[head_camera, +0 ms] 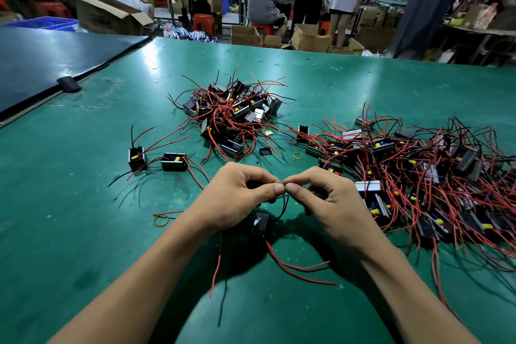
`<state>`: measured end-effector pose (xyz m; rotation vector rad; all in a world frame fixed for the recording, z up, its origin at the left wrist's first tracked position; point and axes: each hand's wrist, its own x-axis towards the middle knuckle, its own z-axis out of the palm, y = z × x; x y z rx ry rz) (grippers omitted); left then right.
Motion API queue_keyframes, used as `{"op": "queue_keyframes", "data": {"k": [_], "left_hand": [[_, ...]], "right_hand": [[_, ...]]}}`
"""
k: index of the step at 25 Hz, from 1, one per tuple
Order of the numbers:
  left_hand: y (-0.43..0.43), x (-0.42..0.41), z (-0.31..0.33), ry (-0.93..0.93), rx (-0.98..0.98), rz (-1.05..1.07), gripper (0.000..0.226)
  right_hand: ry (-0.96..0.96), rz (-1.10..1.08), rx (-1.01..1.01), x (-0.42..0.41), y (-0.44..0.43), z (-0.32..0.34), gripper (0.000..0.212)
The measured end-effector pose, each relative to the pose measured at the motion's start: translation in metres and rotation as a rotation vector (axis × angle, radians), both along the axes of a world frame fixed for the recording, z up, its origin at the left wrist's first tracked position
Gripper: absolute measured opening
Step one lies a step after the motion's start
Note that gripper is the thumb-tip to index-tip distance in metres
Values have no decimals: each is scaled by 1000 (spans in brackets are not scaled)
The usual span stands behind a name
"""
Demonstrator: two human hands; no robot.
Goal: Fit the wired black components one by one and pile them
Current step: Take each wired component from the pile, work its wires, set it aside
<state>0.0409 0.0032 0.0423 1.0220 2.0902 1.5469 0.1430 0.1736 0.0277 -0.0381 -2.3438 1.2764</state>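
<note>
Black, thin and fiddly, that's the lead (286,205) both sets of fingers (279,189) are on right now. My left hand (240,198) and right hand (326,198) meet thumb to thumb, each curled in and pinching it just above the green counter (83,232).

The component (261,225) it belongs to sits right under that pinch, between my wrists and a touch closer to the left one. Its long side runs toward me rather than across. I can't tell if it's resting on the counter or dangling off the lead. Its red wires (290,267) trail back toward my chest.

So my guess is the next move goes down and slightly left from the fingers. The left hand looks like the obvious one to drop onto the body while the right minds the lead.

Two boxes (174,161) that look done sit well off to the left. There's a heap (237,114) straight ahead, and the bigger tangle (418,170) is just beside my right hand.
</note>
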Motion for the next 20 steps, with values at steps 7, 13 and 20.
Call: {"op": "queue_keyframes", "data": {"k": [7, 13, 20], "left_hand": [[-1, 0, 1, 14, -26, -26, 8], [-2, -2, 2, -8, 0, -24, 9], [-1, -3, 0, -33, -21, -29, 11]], "right_hand": [[-263, 39, -291, -2, -7, 1, 24], [-226, 114, -392, 2, 1, 6, 12], [29, -41, 33, 4, -4, 4, 18]]}}
